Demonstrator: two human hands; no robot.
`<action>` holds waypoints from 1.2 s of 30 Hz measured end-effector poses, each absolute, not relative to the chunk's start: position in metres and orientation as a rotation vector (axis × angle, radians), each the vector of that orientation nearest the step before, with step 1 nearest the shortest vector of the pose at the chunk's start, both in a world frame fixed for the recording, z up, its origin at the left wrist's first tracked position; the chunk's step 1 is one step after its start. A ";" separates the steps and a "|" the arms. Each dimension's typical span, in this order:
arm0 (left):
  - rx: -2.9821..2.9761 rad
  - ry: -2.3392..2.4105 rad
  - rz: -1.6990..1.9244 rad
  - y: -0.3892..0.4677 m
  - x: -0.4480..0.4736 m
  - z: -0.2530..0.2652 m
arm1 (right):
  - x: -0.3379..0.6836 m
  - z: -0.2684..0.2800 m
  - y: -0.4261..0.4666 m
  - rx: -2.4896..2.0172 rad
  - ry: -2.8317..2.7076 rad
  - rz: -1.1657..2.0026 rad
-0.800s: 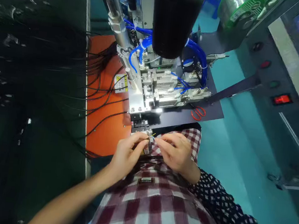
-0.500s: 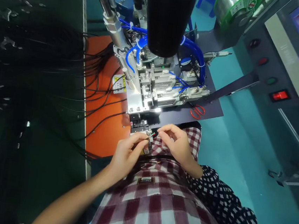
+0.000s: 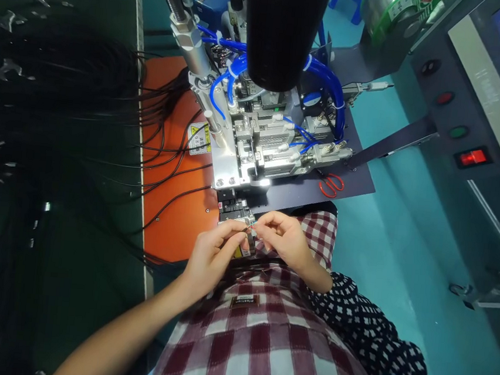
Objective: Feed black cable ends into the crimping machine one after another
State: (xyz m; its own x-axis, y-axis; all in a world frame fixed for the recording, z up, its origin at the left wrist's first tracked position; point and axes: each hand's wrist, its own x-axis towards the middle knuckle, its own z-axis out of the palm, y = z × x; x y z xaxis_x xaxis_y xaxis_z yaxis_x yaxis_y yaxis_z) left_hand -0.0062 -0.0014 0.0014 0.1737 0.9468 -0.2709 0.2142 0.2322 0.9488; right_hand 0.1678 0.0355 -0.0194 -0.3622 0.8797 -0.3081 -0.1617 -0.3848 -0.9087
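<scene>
My left hand (image 3: 215,249) is closed in a pinch on the end of a cable, whose thin coloured wires (image 3: 250,226) stick out past the fingertips. From the other side my right hand (image 3: 282,241) pinches at these same wires, so the two sets of fingertips almost meet. The fingers cover most of the wires. Just behind the hands is the front block (image 3: 235,212) of a metal machine (image 3: 272,136) with blue air tubes. Both hands are above my lap, in front of a checked apron (image 3: 244,334).
Red-handled scissors (image 3: 332,185) lie on the dark plate at the machine's right. Black cables (image 3: 166,144) run across the orange board (image 3: 167,221) on the left. A black cylinder (image 3: 285,32) hangs overhead. A control panel (image 3: 472,126) and a solder wire spool (image 3: 386,12) stand right.
My right hand has moved left, and its fingertips now meet the wires at my left fingertips. The left hand stays nearly in place. The view has shifted slightly.
</scene>
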 end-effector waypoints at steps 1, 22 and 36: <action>1.242 1.303 0.777 -0.001 -0.006 0.001 | 0.167 -0.019 0.034 -1.111 -1.110 1.802; 0.729 1.298 0.839 0.008 0.001 0.009 | 0.154 -0.017 0.015 -1.173 -1.436 1.403; 0.829 1.227 0.702 0.004 -0.011 0.010 | 0.194 -0.008 0.040 -1.108 -1.652 1.506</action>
